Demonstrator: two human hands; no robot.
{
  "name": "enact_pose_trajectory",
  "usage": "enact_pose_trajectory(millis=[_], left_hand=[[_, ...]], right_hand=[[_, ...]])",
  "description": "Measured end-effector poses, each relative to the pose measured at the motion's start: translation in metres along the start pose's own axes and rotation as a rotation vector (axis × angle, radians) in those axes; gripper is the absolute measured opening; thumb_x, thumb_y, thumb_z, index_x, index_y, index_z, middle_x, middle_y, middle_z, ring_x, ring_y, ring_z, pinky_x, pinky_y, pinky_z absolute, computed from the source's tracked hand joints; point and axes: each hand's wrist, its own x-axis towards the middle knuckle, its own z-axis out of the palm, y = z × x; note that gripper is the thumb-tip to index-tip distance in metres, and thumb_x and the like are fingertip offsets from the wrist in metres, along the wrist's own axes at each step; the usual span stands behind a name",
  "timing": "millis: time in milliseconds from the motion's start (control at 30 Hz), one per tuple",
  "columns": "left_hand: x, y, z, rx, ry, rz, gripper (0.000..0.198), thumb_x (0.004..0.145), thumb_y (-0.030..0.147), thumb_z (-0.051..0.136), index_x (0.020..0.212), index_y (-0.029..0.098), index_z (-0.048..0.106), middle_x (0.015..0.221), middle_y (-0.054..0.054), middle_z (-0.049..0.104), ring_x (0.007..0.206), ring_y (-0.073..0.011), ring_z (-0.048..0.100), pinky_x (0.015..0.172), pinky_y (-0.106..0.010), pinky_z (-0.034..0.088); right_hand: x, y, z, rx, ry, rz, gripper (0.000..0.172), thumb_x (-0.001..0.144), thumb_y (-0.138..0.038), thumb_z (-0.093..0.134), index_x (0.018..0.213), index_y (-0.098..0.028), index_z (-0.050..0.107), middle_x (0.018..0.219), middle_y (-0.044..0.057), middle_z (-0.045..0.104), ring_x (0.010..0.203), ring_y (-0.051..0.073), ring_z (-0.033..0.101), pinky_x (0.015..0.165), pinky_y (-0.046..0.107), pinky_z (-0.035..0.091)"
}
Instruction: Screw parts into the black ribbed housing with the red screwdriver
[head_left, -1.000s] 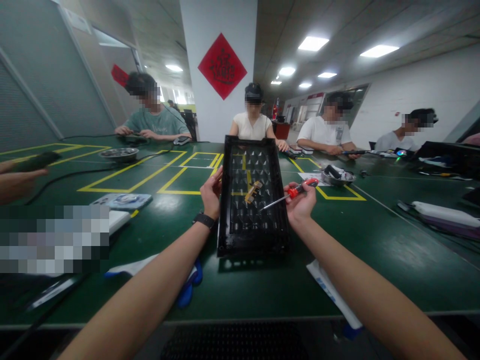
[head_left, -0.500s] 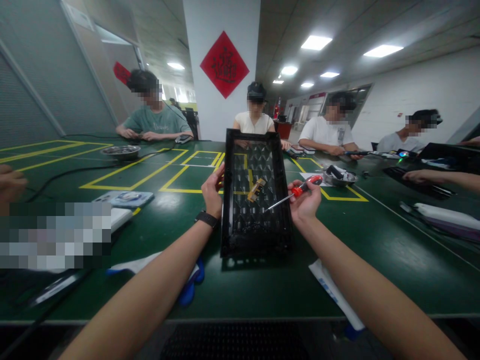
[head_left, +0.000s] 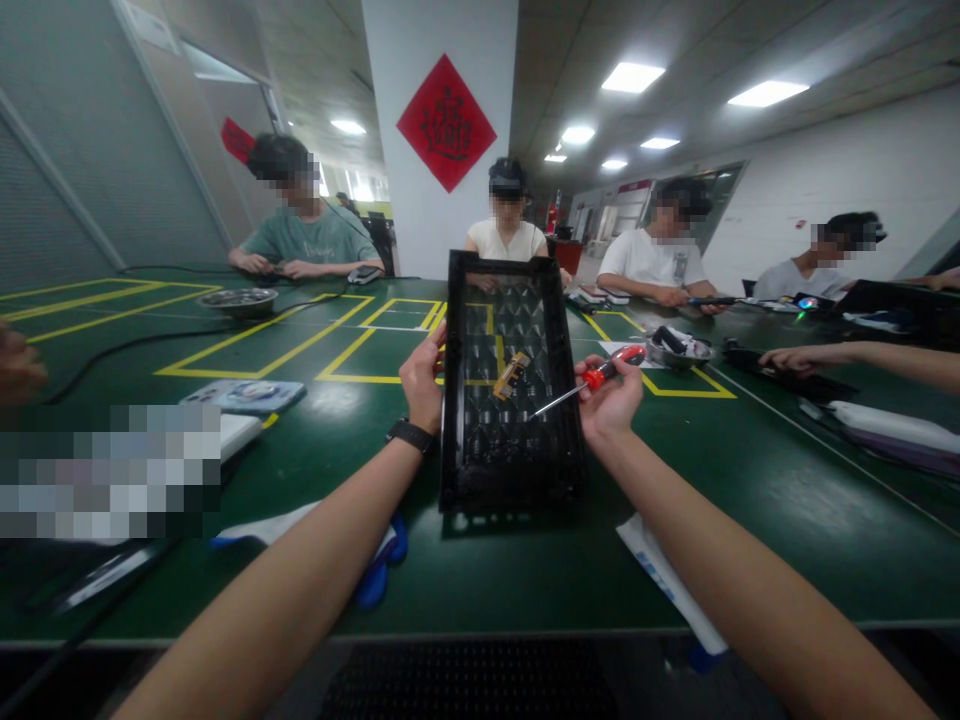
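Upright in front of me is a black rectangular frame [head_left: 459, 440] with a clear, diamond-patterned panel [head_left: 517, 330]. A small gold-coloured piece [head_left: 511, 375] shows at the panel's middle. My left hand [head_left: 422, 378] grips the frame's left edge, its fingers partly hidden behind. At the right edge, my right hand [head_left: 611, 400] holds a red and black screwdriver [head_left: 611, 368] and also touches the frame. The screwdriver's metal shaft points down and left across the panel.
The green table [head_left: 480, 590] bears yellow tape lines. A blue and white glove [head_left: 371, 575], a phone [head_left: 244, 395] and a metal bowl [head_left: 238, 302] lie leftward. On the right are a bowl of parts [head_left: 679, 347] and a white glove [head_left: 667, 585]. Several people sit around.
My hands, the frame and the screwdriver keep nearly the same pose. At the right, another person's hand has moved left with a dark panel, which now lies lower.
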Motion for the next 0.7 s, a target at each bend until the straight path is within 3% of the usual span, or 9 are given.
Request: enact_pose_trajectory(millis=[233, 333, 433, 567, 700], left_hand=[[0.005, -0.012, -0.003, 0.033, -0.036, 0.053, 0.042, 0.070, 0.023, 0.057, 0.111, 0.016, 0.061, 0.116, -0.008, 0.061, 0.108, -0.0205, 0.056, 0.096, -0.033, 0.042], [0.006, -0.020, -0.005, 0.045, -0.019, -0.008, 0.041, 0.068, 0.020, 0.057, 0.108, 0.014, 0.062, 0.112, -0.010, 0.063, 0.103, -0.0208, 0.059, 0.093, -0.034, 0.045], [0.007, -0.026, -0.007, 0.062, 0.000, -0.052, 0.042, 0.067, 0.020, 0.058, 0.107, 0.012, 0.063, 0.107, -0.011, 0.065, 0.100, -0.0215, 0.061, 0.090, -0.034, 0.047], [0.007, -0.032, -0.009, 0.092, 0.009, -0.097, 0.042, 0.065, 0.020, 0.059, 0.107, 0.012, 0.063, 0.099, -0.011, 0.068, 0.095, -0.0218, 0.063, 0.087, -0.035, 0.049], [0.007, -0.035, -0.009, 0.111, 0.016, -0.137, 0.041, 0.065, 0.020, 0.059, 0.104, 0.012, 0.063, 0.093, -0.011, 0.069, 0.091, -0.0214, 0.064, 0.084, -0.035, 0.050]], right_hand=[[0.006, 0.004, -0.005, -0.037, 0.002, -0.028, 0.028, 0.070, -0.041, 0.041, 0.065, -0.016, 0.052, 0.055, 0.001, 0.057, 0.036, 0.006, 0.039, 0.033, 0.018, 0.028], [0.007, 0.002, -0.003, -0.056, -0.034, -0.102, 0.025, 0.073, -0.038, 0.040, 0.063, -0.017, 0.051, 0.054, 0.001, 0.058, 0.038, 0.007, 0.043, 0.040, 0.021, 0.040], [-0.001, -0.005, 0.008, -0.109, -0.203, -0.142, 0.022, 0.074, -0.033, 0.041, 0.065, -0.017, 0.054, 0.061, 0.002, 0.061, 0.042, 0.008, 0.048, 0.051, 0.028, 0.049], [-0.022, -0.010, 0.027, -0.286, -0.574, 0.019, 0.017, 0.071, -0.027, 0.049, 0.074, -0.013, 0.060, 0.070, 0.005, 0.064, 0.052, 0.012, 0.055, 0.050, 0.028, 0.049], [-0.036, -0.002, 0.034, -0.385, -0.758, 0.118, 0.016, 0.072, -0.024, 0.054, 0.079, -0.011, 0.061, 0.075, 0.006, 0.065, 0.055, 0.012, 0.058, 0.053, 0.028, 0.050]])
